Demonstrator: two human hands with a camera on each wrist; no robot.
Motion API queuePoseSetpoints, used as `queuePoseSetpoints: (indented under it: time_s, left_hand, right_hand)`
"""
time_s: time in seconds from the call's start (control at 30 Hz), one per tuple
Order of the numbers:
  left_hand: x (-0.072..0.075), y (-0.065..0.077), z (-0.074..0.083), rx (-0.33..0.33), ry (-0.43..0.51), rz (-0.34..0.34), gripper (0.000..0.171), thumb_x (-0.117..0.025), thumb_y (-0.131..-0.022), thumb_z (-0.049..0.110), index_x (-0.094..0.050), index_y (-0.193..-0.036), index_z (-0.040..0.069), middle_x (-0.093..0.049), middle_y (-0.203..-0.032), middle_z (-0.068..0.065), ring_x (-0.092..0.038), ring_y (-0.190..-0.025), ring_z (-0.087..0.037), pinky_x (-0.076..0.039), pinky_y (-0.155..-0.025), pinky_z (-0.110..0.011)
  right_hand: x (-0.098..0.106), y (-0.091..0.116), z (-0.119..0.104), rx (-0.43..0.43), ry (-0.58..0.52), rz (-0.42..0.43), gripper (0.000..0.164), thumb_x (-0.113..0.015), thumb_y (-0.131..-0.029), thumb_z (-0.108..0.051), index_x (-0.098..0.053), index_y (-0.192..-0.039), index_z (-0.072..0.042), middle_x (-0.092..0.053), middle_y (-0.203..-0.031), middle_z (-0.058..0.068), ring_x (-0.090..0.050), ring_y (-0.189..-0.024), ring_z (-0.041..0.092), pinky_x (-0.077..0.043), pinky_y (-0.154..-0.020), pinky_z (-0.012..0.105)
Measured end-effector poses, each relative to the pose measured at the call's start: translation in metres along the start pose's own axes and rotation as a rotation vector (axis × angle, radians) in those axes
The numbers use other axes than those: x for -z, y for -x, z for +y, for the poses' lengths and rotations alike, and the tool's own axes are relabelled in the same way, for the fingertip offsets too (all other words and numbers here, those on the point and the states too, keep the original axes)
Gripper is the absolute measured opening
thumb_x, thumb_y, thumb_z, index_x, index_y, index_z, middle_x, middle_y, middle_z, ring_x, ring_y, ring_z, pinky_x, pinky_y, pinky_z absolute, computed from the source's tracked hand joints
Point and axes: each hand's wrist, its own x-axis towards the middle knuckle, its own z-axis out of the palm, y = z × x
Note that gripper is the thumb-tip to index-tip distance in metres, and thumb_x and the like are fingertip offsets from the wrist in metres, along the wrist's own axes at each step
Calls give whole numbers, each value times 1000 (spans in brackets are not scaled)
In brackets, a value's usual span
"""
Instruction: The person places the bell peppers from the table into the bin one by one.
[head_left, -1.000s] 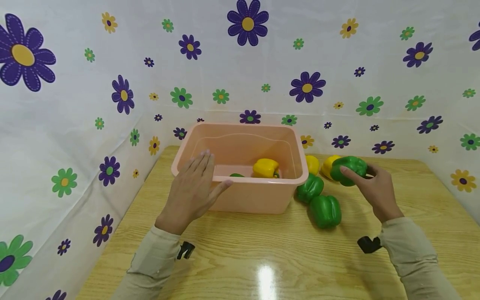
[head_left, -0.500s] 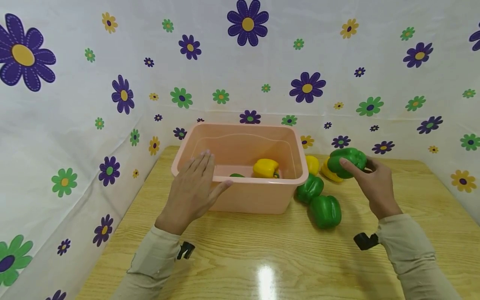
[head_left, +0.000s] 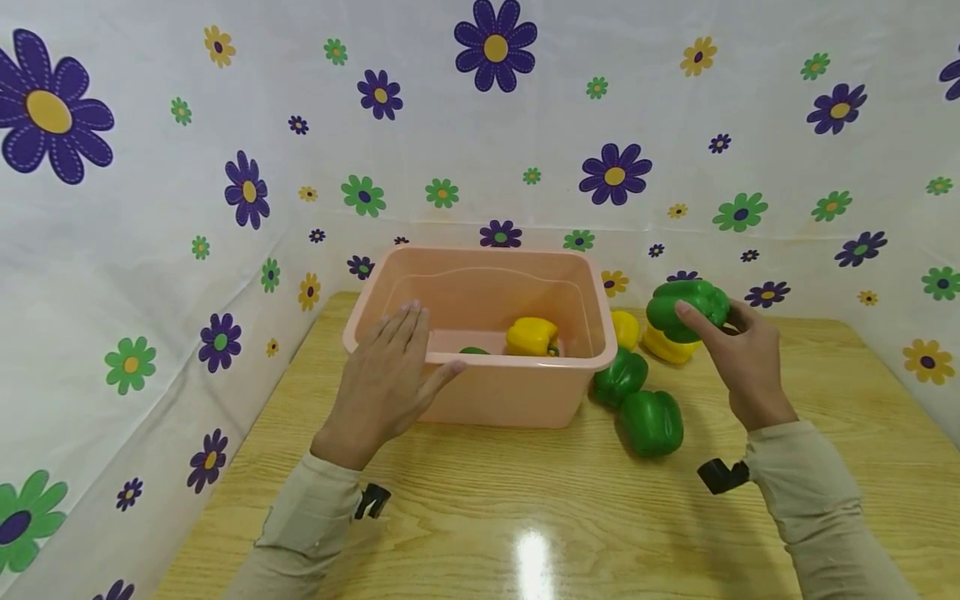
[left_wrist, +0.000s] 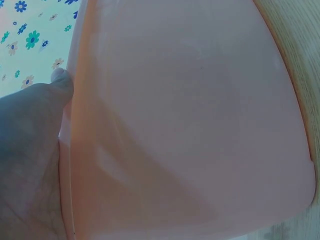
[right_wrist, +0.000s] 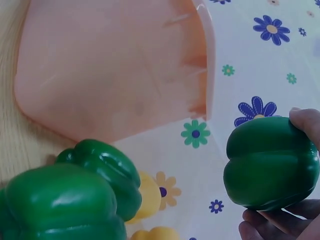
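My right hand grips a green bell pepper between thumb and fingers, raised over the right part of the table. In the right wrist view the same green bell pepper shows its lobed side. My left hand lies flat over the near left rim of a pink plastic tub, fingers straight and thumb spread along the rim. Inside the tub sit a yellow bell pepper and a green piece mostly hidden by the front wall.
Right of the tub, two green bell peppers rest on the wooden table. Behind them are two yellow bell peppers, one partly covered by the raised pepper. A flowered white cloth hangs at the back and left.
My right hand has lifted the green bell pepper and moved it slightly left, uncovering more of the yellow one beneath. The left hand has stayed in place.
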Motion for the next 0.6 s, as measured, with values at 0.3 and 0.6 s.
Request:
queuePoseSetpoints:
  time_s: [0.3, 0.6]
  left_hand:
    - [0, 0, 0, -4, 4, 3, 88, -42, -103, 61, -30, -154, -9, -28, -161, -24, -28, -150, -37, -17, -125, -48]
    - [-1, -1, 0, -9, -7, 7, 88, -39, -103, 63, -30, -154, -9, -29, -161, -24, -28, -150, -37, -18, -124, -48]
  right_hand:
    - [-7, 1, -11, 36, -61, 18, 75, -72, -93, -48, -48, -149, -5, -55, -130, 4, -56, -108, 12, -48, -104, 34]
    - [-15, 2, -19, 62, -108, 22, 73, -72, -93, -47, -49, -148, -3, -55, -131, 7, -56, -110, 15, -47, -106, 36]
